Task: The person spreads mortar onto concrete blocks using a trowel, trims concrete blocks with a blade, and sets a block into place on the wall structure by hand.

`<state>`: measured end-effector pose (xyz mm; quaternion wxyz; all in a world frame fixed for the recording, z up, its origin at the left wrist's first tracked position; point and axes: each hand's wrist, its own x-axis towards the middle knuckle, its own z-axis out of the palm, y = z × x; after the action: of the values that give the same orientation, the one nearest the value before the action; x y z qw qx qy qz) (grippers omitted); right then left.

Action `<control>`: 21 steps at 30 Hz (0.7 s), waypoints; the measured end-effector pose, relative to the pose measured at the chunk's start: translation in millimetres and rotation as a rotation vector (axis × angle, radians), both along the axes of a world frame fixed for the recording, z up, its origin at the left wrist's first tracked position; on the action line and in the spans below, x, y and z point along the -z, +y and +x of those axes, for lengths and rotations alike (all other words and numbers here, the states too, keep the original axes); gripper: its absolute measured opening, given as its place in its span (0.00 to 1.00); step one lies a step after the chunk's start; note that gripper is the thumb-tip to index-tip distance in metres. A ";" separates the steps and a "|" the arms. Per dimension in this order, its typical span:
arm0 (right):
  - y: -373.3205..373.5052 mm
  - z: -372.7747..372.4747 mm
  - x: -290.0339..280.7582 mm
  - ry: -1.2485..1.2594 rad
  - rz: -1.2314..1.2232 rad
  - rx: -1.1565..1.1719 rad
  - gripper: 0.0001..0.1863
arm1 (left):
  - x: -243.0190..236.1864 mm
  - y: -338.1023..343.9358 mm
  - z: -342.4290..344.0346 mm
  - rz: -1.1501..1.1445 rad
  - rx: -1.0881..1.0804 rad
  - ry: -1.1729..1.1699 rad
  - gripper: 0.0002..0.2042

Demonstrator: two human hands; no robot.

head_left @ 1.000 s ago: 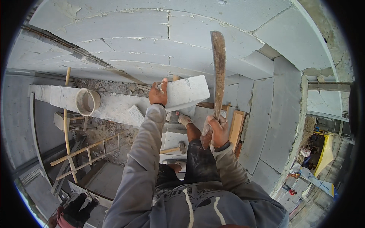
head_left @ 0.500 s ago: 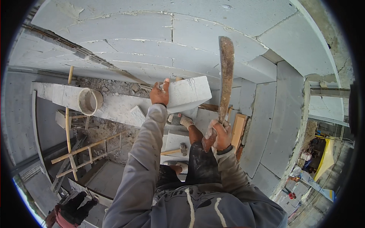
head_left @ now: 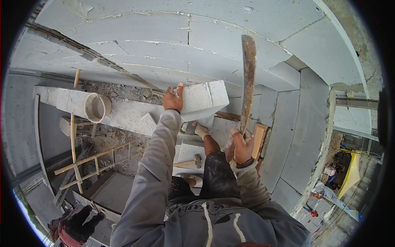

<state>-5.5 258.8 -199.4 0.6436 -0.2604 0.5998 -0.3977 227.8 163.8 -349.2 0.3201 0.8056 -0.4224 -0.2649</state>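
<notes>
A white lightweight concrete block (head_left: 194, 99) rests in front of me, with a narrow cut line across its top near the right end. My left hand (head_left: 173, 99) grips the block's left end, thumb toward the top. In my right hand (head_left: 242, 146) is the handle of a machete (head_left: 248, 70). Its long, stained blade stands nearly upright, to the right of the block and apart from it. Below the block, my gloved-looking foot covering (head_left: 201, 131) shows beside a leg.
A hammer (head_left: 197, 161) lies by my legs. On the plank to the left stands a mortar-stained bucket (head_left: 105, 108), near a block offcut (head_left: 148, 123). A wooden ladder (head_left: 98, 165) lies lower left, near another person (head_left: 78, 224). A block wall (head_left: 148, 26) rises ahead.
The machete has swung slightly right and stands more upright, my right hand turning with it. The cut line on the block looks more distinct. My left hand stays on the block.
</notes>
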 end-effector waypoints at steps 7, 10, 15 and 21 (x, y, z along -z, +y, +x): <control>13.4 15.2 76.7 -0.048 0.133 0.083 0.09 | 24.4 -1.5 -9.9 -0.065 0.034 0.029 0.32; 7.9 9.4 59.6 -0.087 0.303 0.007 0.10 | 22.3 7.1 -5.1 -0.132 -0.012 0.043 0.32; -1.6 -5.0 -3.6 -0.152 -0.286 0.118 0.08 | 6.8 -4.0 2.9 -0.113 0.007 -0.012 0.29; 2.1 -5.8 88.9 -0.011 0.327 -0.055 0.10 | 7.1 4.2 -6.4 -0.102 0.053 0.058 0.30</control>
<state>-11.3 260.8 -288.3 0.6913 -0.1666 0.6456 -0.2785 221.4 168.0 -356.3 0.3657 0.7686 -0.4474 -0.2744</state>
